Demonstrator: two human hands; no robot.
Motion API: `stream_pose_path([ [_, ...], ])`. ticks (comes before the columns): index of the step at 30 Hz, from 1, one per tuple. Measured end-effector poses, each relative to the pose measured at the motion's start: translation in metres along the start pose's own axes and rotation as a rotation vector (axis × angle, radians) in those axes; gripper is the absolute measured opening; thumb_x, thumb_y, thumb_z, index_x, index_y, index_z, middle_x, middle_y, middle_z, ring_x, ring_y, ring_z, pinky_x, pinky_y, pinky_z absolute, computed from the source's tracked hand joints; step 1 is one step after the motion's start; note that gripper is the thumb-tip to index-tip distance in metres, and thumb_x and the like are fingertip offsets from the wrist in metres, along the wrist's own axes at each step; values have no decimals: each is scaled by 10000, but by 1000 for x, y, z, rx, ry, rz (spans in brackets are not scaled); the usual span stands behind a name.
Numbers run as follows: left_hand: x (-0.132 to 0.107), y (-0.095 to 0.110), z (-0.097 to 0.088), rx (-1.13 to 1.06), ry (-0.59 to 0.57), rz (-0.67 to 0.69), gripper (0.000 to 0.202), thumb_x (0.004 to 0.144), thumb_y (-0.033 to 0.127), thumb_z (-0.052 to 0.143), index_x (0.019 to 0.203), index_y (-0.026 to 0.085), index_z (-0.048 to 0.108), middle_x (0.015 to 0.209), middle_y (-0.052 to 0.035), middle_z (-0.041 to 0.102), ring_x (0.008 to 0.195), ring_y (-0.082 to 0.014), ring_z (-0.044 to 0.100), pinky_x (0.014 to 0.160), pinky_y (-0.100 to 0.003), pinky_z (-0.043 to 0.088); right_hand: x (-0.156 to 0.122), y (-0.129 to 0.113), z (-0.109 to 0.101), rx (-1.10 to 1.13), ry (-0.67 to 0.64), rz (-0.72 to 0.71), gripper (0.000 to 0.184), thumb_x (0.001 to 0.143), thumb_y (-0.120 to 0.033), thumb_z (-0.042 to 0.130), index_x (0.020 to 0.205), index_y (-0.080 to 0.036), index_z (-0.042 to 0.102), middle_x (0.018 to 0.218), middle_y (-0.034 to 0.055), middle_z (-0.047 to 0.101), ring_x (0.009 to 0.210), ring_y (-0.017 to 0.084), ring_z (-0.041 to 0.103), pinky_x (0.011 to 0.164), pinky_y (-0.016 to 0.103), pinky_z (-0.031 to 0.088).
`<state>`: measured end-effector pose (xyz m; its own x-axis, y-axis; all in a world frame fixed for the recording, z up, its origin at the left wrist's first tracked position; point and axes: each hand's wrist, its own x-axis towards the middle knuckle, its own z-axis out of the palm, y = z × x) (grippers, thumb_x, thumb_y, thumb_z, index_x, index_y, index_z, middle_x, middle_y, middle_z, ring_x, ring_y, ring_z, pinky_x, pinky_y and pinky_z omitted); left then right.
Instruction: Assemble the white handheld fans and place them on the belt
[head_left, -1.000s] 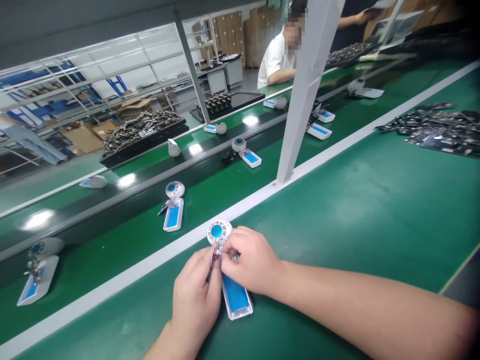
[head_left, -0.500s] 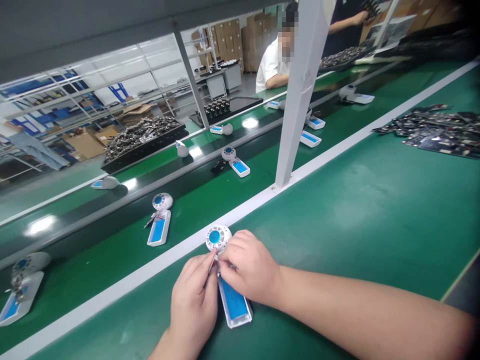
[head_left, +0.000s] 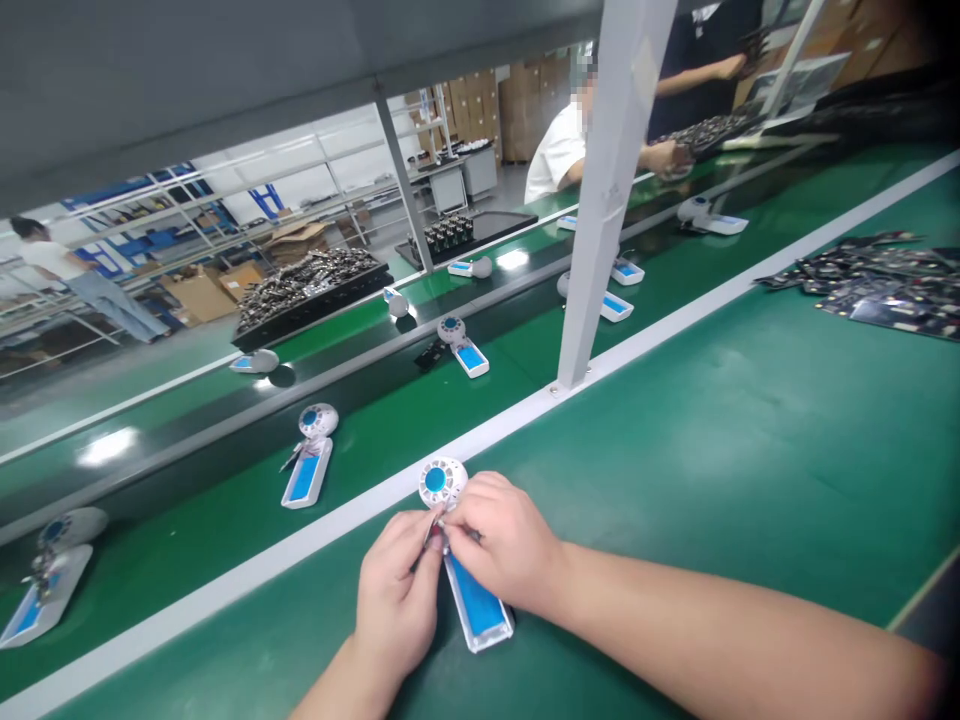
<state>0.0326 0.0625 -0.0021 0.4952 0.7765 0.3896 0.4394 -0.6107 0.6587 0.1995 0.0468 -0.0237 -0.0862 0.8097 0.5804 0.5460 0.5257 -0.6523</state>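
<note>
A white fan half-shell (head_left: 475, 606) with a blue battery in its handle and a round head with a blue centre lies on the green bench in front of me. My left hand (head_left: 395, 598) and my right hand (head_left: 501, 543) meet at the neck of the shell, just below the round head. Both hands pinch small wires or a tiny part there; I cannot make out which. The fingers of both hands are closed.
A green conveyor belt (head_left: 225, 500) beyond the white strip carries several similar fan shells (head_left: 309, 462). A white post (head_left: 600, 200) stands at the bench edge. Dark circuit boards (head_left: 877, 285) lie at the right. Black trays of parts (head_left: 307, 285) and other workers are across the line.
The fan shells on the belt have drifted left. My hands stay at the neck of the shell, fingers shifting slightly. The camera has tilted a little.
</note>
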Motion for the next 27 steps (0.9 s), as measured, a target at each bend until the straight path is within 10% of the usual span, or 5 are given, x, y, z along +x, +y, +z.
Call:
stream_pose_path([
  [8, 8, -36, -3, -145, 72, -352, 288, 865, 326, 588, 1087, 202, 722, 1076, -70, 733, 1040, -242, 675, 912, -348, 541, 12, 0, 2, 17, -6, 58, 97, 835, -159, 580, 792, -183, 664, 791, 35, 666, 808, 184, 581, 778, 310, 449],
  [12, 49, -71, -41, 104, 309, -582, 425, 848, 289, 528, 1227, 130, 635, 1110, -124, 719, 1010, -294, 686, 915, -440, 537, 15, 8, 0, -27, 87, 9, 204, 795, -199, 607, 985, -168, 673, 884, 61, 672, 847, 209, 584, 805, 344, 469],
  [16, 105, -80, -74, 349, 415, -501, 668, 780, 291, 632, 1402, 111, 467, 1442, -202, 466, 1358, -400, 391, 1139, -560, 274, 15, 15, 0, -102, 87, -63, 260, 804, -178, 561, 1041, -148, 663, 928, 83, 670, 883, 228, 586, 831, 372, 480],
  [27, 236, -115, -8, 297, 81, -556, 342, 900, 351, 613, 1176, 152, 587, 1199, -91, 604, 1064, -225, 606, 907, -439, 522, 12, 18, -1, -282, -73, -68, 216, 817, -217, 557, 1017, -197, 638, 947, 69, 650, 888, 247, 599, 773, 386, 506],
])
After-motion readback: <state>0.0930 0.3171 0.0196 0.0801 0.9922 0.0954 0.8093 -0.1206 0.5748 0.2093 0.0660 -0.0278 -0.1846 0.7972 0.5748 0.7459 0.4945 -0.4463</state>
